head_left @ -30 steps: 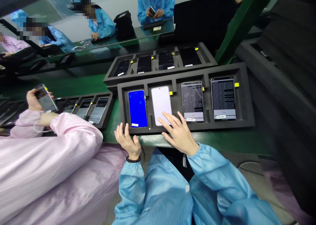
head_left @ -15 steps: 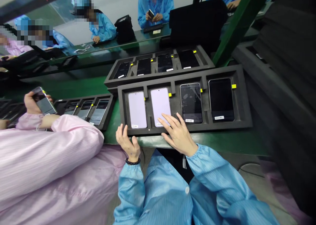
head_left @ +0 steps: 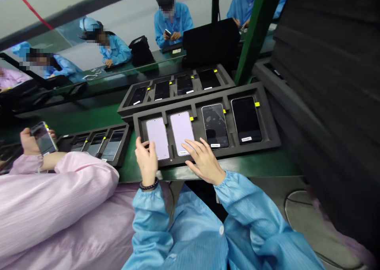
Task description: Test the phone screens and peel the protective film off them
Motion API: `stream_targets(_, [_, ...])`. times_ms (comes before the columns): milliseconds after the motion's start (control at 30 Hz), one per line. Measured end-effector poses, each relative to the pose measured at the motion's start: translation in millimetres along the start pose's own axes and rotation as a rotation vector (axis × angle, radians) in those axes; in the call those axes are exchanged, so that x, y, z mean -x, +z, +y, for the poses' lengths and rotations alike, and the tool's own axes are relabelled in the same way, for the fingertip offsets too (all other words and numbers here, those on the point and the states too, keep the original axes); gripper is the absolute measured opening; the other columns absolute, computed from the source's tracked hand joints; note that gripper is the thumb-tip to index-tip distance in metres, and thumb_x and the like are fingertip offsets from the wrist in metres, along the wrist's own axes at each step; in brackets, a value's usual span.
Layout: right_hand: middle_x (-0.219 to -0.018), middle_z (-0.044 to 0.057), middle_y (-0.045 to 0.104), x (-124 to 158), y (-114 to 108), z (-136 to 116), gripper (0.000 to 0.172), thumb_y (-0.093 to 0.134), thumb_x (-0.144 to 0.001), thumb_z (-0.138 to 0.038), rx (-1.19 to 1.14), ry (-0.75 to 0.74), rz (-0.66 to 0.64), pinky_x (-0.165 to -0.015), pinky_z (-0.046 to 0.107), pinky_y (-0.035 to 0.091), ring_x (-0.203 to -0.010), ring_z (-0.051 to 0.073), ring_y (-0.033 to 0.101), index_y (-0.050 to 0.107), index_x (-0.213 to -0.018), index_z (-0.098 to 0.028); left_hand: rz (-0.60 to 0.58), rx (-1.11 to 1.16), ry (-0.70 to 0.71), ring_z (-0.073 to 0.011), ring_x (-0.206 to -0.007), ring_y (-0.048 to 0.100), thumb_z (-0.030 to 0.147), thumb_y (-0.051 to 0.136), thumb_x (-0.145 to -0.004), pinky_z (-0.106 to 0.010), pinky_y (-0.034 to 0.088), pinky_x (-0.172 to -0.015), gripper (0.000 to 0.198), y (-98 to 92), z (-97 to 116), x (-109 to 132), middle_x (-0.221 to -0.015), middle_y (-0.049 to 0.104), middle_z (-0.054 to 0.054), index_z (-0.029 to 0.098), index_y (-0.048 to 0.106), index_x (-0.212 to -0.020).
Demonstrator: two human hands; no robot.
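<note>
A black foam tray [head_left: 268,137] on the green bench holds several phones in a row. The two left phones, one [head_left: 157,131] and the other [head_left: 181,127], show pale lit screens. The two on the right [head_left: 215,124] [head_left: 246,119] are dark. My left hand [head_left: 147,161] rests on the tray's near left corner, fingers apart, fingertips at the bottom of the leftmost phone. My right hand [head_left: 202,161] lies flat and spread on the tray's front edge, fingertips on the bottom of the second phone. Neither hand holds anything.
A second foam tray [head_left: 175,87] of dark phones lies behind the first. At the left, a person in a pink sleeve [head_left: 59,199] holds a phone [head_left: 44,137] beside another tray [head_left: 97,143]. Dark stacked foam [head_left: 326,84] fills the right. Workers in blue sit across the bench.
The leftmost screen went from blue to pale, and the two right screens went from text to dark. My left hand moved up onto the tray corner. The view shifted right.
</note>
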State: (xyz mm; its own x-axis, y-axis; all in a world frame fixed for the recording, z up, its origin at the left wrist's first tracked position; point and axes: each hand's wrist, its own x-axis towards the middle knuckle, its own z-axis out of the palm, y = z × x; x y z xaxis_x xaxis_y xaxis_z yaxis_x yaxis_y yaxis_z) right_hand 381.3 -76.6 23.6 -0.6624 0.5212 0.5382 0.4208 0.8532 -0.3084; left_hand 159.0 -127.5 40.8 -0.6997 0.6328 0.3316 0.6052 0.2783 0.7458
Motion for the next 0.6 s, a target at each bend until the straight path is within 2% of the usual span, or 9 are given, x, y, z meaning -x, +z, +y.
stream_targets(100, [-0.152, 0.011, 0.049, 1, 0, 0, 0.053, 0.046, -0.1, -0.031, 0.002, 0.0, 0.0, -0.124, 0.051, 0.028, -0.139, 0.023, 0.045, 0.041, -0.15, -0.017, -0.1, 0.146, -0.082, -0.024, -0.098, 0.065, 0.046, 0.056, -0.082, -0.043, 0.051, -0.097, 0.068, -11.8, -5, -16, -0.11, 0.067, -0.014, 0.011, 0.046, -0.139])
stream_targets(233, [-0.151, 0.011, 0.05, 1, 0, -1, 0.052, 0.047, -0.1, -0.031, -0.018, 0.011, 0.016, -0.124, 0.05, 0.029, -0.138, 0.023, 0.046, 0.042, -0.149, -0.016, -0.271, 0.344, -0.115, -0.0229, -0.096, 0.067, 0.043, 0.069, -0.066, -0.033, 0.055, -0.085, 0.054, -7.3, -8, -28, -0.107, 0.071, -0.011, 0.014, 0.063, -0.11])
stream_targets(333, [-0.149, 0.011, 0.052, 2, -2, 0, 0.049, 0.044, -0.101, -0.031, -0.111, 0.017, 0.041, -0.124, 0.05, 0.028, -0.138, 0.022, 0.047, 0.044, -0.147, -0.016, -0.212, 0.449, -0.153, -0.0215, -0.096, 0.067, 0.04, 0.067, -0.064, -0.03, 0.055, -0.083, 0.046, -1.1, -7, -27, -0.107, 0.07, -0.009, 0.015, 0.062, -0.103])
stream_targets(467, [-0.141, 0.011, 0.059, 7, -14, -2, 0.041, 0.042, -0.101, -0.029, -0.396, 0.109, 0.178, -0.116, 0.043, 0.041, -0.132, 0.02, 0.053, 0.05, -0.14, -0.019, -0.072, 0.567, -0.219, -0.0182, -0.097, 0.066, 0.039, 0.052, -0.074, -0.026, 0.055, -0.079, 0.045, -14.2, 5, -6, -0.114, 0.068, -0.006, 0.019, 0.059, -0.114])
stream_targets(533, [-0.126, 0.009, 0.067, 10, -26, -7, 0.032, 0.043, -0.101, -0.029, -0.543, 0.205, 0.254, -0.104, 0.037, 0.05, -0.116, 0.019, 0.062, 0.059, -0.127, -0.02, -0.101, 0.621, -0.259, -0.0189, -0.094, 0.068, 0.041, 0.046, -0.078, -0.026, 0.056, -0.074, 0.048, -27.4, 17, 17, -0.114, 0.069, -0.006, 0.02, 0.059, -0.119])
stream_targets(600, [-0.101, 0.005, 0.073, 12, -42, -14, 0.025, 0.045, -0.1, -0.03, -0.66, 0.292, 0.278, -0.088, 0.031, 0.054, -0.094, 0.017, 0.067, 0.068, -0.106, -0.02, -0.17, 0.661, -0.308, -0.0195, -0.088, 0.069, 0.043, 0.045, -0.081, -0.025, 0.056, -0.068, 0.049, -38.8, 33, 45, -0.112, 0.07, -0.006, 0.02, 0.061, -0.121])
